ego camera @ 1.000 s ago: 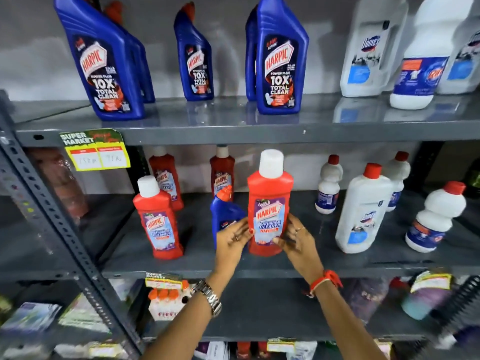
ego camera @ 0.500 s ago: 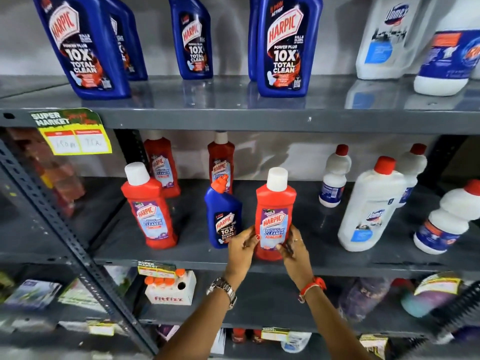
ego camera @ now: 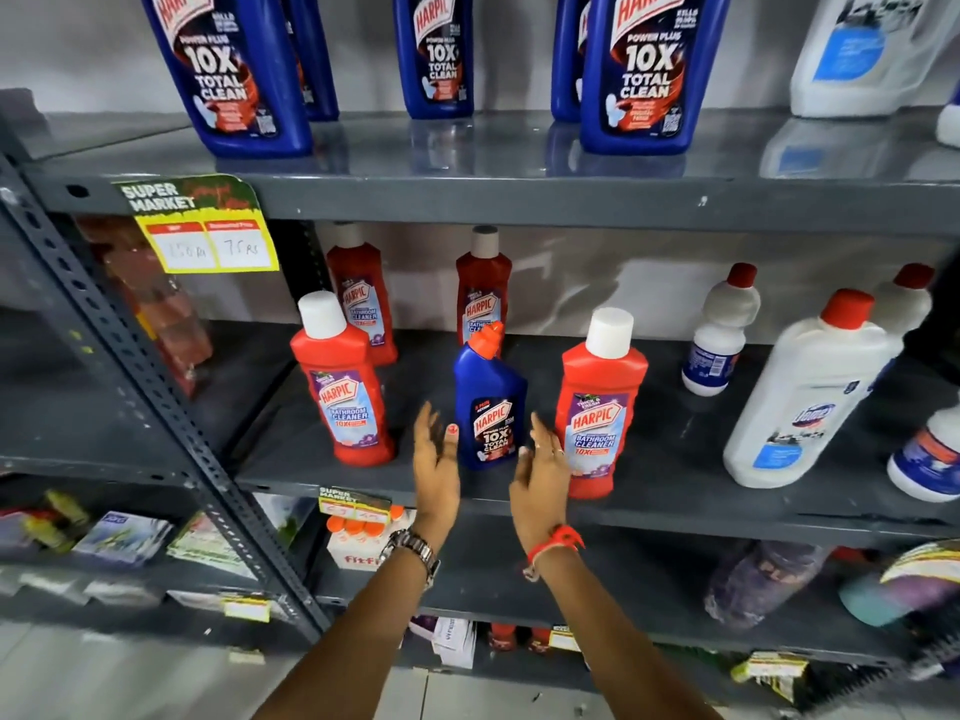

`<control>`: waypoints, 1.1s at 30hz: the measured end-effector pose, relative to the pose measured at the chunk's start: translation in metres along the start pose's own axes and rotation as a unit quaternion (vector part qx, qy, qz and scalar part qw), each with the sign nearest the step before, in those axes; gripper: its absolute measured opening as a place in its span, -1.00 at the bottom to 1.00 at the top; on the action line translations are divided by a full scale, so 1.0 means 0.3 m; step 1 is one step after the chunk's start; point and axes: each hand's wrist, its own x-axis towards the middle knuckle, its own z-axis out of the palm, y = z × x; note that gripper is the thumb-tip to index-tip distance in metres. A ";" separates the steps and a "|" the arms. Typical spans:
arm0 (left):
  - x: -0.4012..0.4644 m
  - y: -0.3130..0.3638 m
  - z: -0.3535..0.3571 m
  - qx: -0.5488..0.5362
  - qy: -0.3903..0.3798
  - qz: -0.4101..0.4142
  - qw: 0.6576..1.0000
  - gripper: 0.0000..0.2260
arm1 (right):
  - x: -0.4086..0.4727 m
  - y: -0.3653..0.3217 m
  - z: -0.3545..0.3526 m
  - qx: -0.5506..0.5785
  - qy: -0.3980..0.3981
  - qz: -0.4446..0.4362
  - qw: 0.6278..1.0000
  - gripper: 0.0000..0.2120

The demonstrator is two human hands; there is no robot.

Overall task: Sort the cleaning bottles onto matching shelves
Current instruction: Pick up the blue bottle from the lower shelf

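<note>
Both hands have let go of the red bathroom-cleaner bottle (ego camera: 602, 407), which stands just right of the small blue bottle (ego camera: 489, 402), and now flank that blue one. Left hand (ego camera: 435, 462) and right hand (ego camera: 540, 472) are open, fingers spread, holding nothing; whether any fingertip touches the blue bottle I cannot tell. It stands upright on the middle shelf (ego camera: 675, 491), long axis vertical, straight ahead between the palms, both about equally near. Its matching large blue bottles (ego camera: 644, 70) stand on the shelf above it
</note>
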 end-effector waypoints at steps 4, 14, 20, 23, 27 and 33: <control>0.055 -0.009 0.007 0.001 -0.080 -0.045 0.996 -0.60 | 0.074 -0.021 0.059 0.001 -0.083 0.112 0.990 -0.35; 0.021 0.018 -0.035 0.044 -0.100 -0.009 0.994 -0.77 | 0.051 -0.011 0.045 0.078 -0.061 0.158 0.982 -0.54; -0.069 0.080 -0.135 0.006 -0.094 -0.021 0.995 -0.74 | -0.058 -0.062 0.019 0.099 -0.050 0.123 0.986 -0.54; -0.085 0.163 -0.178 0.004 -0.078 0.029 0.997 -0.74 | -0.078 -0.136 -0.027 0.092 -0.041 0.065 0.993 -0.56; -0.078 0.336 -0.206 -0.013 -0.060 0.096 0.994 -0.75 | -0.067 -0.288 -0.105 0.130 -0.023 -0.014 0.991 -0.59; -0.039 0.701 -0.230 -0.036 -0.056 0.197 0.978 -0.72 | -0.014 -0.560 -0.244 0.198 0.015 -0.129 0.972 -0.60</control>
